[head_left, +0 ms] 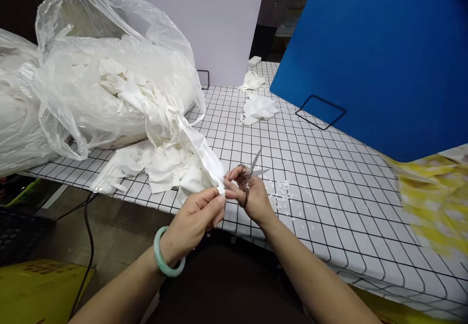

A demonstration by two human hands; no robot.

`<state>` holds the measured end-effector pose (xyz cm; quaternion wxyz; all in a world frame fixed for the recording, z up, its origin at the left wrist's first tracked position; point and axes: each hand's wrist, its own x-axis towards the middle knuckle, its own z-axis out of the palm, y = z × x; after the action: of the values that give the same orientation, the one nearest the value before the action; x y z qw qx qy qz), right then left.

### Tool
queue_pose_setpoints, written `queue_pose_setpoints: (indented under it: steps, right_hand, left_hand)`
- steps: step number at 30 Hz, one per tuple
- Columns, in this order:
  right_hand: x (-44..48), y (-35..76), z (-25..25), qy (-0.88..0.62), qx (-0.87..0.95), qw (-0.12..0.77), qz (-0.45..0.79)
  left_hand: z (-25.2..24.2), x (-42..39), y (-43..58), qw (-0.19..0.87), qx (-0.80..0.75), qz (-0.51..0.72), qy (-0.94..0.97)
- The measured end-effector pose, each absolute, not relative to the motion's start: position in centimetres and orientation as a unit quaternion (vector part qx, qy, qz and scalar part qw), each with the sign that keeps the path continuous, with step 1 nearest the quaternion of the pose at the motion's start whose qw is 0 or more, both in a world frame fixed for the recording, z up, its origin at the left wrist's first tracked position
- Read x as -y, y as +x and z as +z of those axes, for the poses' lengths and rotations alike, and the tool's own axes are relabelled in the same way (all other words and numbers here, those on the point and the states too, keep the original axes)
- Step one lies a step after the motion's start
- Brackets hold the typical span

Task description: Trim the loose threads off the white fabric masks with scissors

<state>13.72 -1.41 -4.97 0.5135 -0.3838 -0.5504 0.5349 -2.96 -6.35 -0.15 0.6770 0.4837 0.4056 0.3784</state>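
My left hand point(202, 210) pinches the near end of a white fabric strip point(204, 154), which runs back to a heap of white cloth pieces point(166, 165). Scissors point(252, 169) hang in my right hand point(252, 195), their blades spread and pointing away from me. The fingertips of that hand meet the strip right by my left fingers. Small white snippets point(283, 192) lie scattered on the table just right of the scissors. More cloth spills from a clear plastic bag point(120, 66) at the left.
A black-and-white checked cloth covers the table point(329, 202). Two white cloth bundles point(259, 108) lie farther back. A blue panel point(380, 56) stands at right, above yellow checked fabric point(431, 197). A black cord point(88, 236) hangs below the left edge.
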Motion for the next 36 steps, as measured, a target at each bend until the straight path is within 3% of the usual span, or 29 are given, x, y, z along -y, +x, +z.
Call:
queue_pose_setpoints:
  steps: [3, 9, 12, 16, 19, 22, 27, 32, 36]
  right_hand:
    - [0.7, 14.4, -4.1, -0.362, 0.569, 0.535, 0.509]
    - [-1.2, 13.6, -3.4, -0.307, 0.708, 0.347, 0.532]
    - [-2.0, 12.5, -4.1, -0.334, 0.652, 0.387, 0.561]
    - [-1.2, 13.1, -4.4, -0.312, 0.563, 0.479, 0.597]
    - [0.2, 14.8, -4.4, -0.292, 0.515, 0.528, 0.609]
    - [1.5, 15.9, -5.3, -0.315, 0.466, 0.547, 0.62]
    - [3.9, 13.9, -7.6, -0.379, 0.406, 0.509, 0.657]
    - [6.2, 13.3, -7.0, -0.426, 0.481, 0.413, 0.646]
    - [6.9, 16.9, -5.2, -0.514, 0.63, 0.343, 0.47]
  left_hand:
    - [0.0, 6.1, -4.0, 0.656, -0.418, 0.351, 0.521]
    - [-0.5, 6.2, -5.1, 0.642, -0.45, 0.272, 0.558]
    - [-2.3, 6.4, -5.0, 0.698, -0.456, 0.303, 0.462]
    - [-4.2, 6.1, -4.5, 0.833, -0.346, 0.355, 0.247]
    - [-4.2, 5.9, -4.1, 0.852, -0.309, 0.36, 0.222]
    - [-3.0, 6.0, -3.9, 0.77, -0.362, 0.353, 0.389]
    - [-1.1, 5.8, -3.0, 0.414, -0.382, 0.447, 0.694]
    - [-2.4, 4.6, -0.8, 0.518, -0.307, 0.471, 0.644]
    - [-3.8, 4.4, 0.6, 0.526, -0.331, 0.482, 0.618]
